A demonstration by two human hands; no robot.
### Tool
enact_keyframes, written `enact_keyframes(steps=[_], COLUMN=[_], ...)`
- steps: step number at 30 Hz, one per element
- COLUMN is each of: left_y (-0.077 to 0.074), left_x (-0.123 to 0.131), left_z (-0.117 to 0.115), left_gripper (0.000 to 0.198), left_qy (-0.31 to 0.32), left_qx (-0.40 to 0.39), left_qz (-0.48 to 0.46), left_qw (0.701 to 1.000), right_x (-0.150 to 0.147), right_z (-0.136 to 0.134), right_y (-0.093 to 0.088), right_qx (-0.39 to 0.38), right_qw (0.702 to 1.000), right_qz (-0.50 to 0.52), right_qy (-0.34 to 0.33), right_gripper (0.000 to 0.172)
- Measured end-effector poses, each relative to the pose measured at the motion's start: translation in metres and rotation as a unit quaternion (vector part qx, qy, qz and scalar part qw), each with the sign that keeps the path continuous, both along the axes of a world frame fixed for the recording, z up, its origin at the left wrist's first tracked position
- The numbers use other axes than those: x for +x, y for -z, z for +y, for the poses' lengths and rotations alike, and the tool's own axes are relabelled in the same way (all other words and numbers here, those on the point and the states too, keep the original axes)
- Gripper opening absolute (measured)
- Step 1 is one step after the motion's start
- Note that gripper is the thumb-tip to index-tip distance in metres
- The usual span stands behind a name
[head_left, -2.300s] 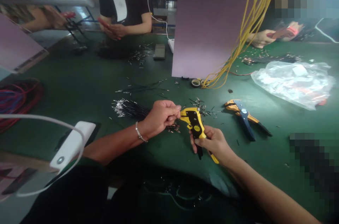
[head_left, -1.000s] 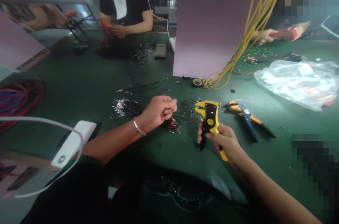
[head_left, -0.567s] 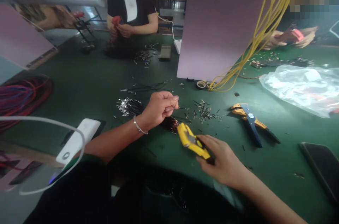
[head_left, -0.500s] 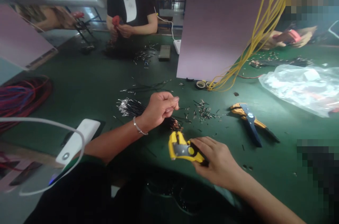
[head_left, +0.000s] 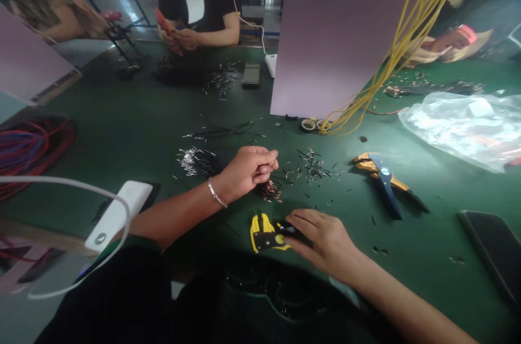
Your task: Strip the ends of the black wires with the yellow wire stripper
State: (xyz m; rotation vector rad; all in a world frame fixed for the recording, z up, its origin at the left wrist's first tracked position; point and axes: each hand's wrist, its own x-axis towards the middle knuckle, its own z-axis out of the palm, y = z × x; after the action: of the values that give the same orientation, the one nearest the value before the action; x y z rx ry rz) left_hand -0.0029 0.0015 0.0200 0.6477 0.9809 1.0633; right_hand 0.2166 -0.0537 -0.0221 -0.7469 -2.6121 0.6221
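Note:
My left hand [head_left: 253, 170] is closed in a pinch above a bundle of thin black wires [head_left: 201, 161]. Whatever its fingertips hold is too small to make out. Bright silvery ends of the bundle point left, and bare copper ends [head_left: 270, 190] show below my fingers. Nearer to me, my right hand [head_left: 321, 238] is wrapped round the black handles of a yellow wire stripper [head_left: 264, 234], its head pointing left, low over the green table. Short black wire offcuts [head_left: 313, 165] lie scattered to the right of my left hand.
A second wire stripper [head_left: 385, 173], orange and blue, lies at the right, with a phone [head_left: 492, 249] nearer the edge. Yellow wires [head_left: 382, 72] hang beside a pale panel [head_left: 334, 34]. A white power bank [head_left: 118, 214] lies left. Co-workers' hands [head_left: 185, 40] are across the table.
My right hand has lowered the yellow wire stripper and turned its head a little, leftward and toward me. The left hand stays pinched, nearly in place. The view has shifted slightly.

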Motion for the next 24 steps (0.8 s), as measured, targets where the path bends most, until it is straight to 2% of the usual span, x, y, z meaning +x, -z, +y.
enact_keyframes(steps=[2, 6, 12, 18, 24], left_y=[0.001, 0.001, 0.000, 0.000, 0.002], left_x=[0.000, 0.004, 0.008, 0.009, 0.007], left_z=[0.000, -0.003, -0.010, -0.012, -0.011], left_gripper=[0.029, 0.029, 0.025, 0.026, 0.024], left_qy=[0.000, 0.016, 0.049, 0.064, 0.068], left_qx=[-0.008, -0.032, -0.045, -0.064, -0.063], left_qz=[-0.003, -0.005, -0.012, -0.040, -0.047], left_qw=[1.000, 0.999, 0.998, 0.995, 0.995], right_x=[0.003, 0.006, -0.008, -0.022, -0.021], right_z=[0.005, 0.017, 0.035, 0.046, 0.043], right_y=[0.000, -0.009, -0.021, -0.014, -0.010], right_qx=[0.025, 0.090, 0.130, 0.062, -0.024], right_qw=[0.998, 0.983, 0.984, 0.991, 0.985], right_qz=[0.051, 0.111, 0.075, 0.098, 0.148], right_qy=[0.038, 0.112, 0.099, 0.067, 0.084], right_gripper=[0.023, 0.025, 0.029, 0.023, 0.024])
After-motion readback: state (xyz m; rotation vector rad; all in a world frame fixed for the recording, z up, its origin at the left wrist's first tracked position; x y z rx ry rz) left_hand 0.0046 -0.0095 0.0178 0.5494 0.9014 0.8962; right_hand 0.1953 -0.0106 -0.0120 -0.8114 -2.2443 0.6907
